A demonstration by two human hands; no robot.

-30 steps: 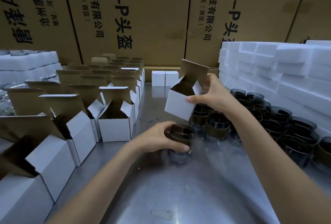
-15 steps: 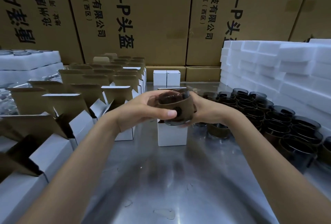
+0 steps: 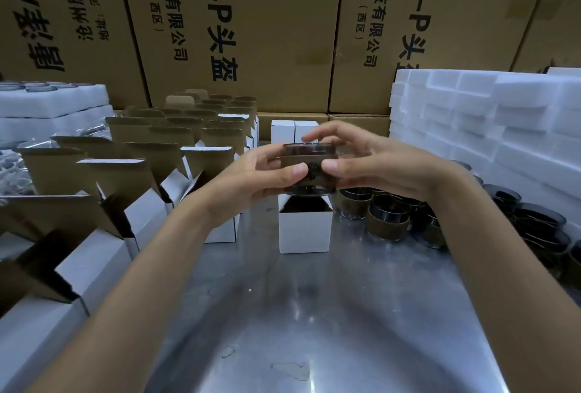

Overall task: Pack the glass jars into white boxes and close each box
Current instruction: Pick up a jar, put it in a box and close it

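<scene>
Brown cartons (image 3: 239,31) with black print wall off the back of my view, and below them runs a shiny metal desk (image 3: 314,314). Over its middle I see both hands clamped on one jar (image 3: 309,163): the left hand (image 3: 251,179) grips its left side with the thumb across the brown band, and the right hand (image 3: 374,166) holds the right side, thumb on the front and fingers (image 3: 327,131) arched over the rim. The jar sits upright in the air, directly above an open white box (image 3: 305,229) that stands on the desk with its flaps up; I cannot tell whether the jar's base touches the flaps. Left of that box stand rows of open boxes (image 3: 132,172) with brown lids raised. To the right, more jars (image 3: 390,219) crowd the desk, beside a stack of white foam (image 3: 490,122). Two closed boxes (image 3: 294,131) stand at the back, behind the hands. Foam trays (image 3: 53,103) lie at far left.
</scene>
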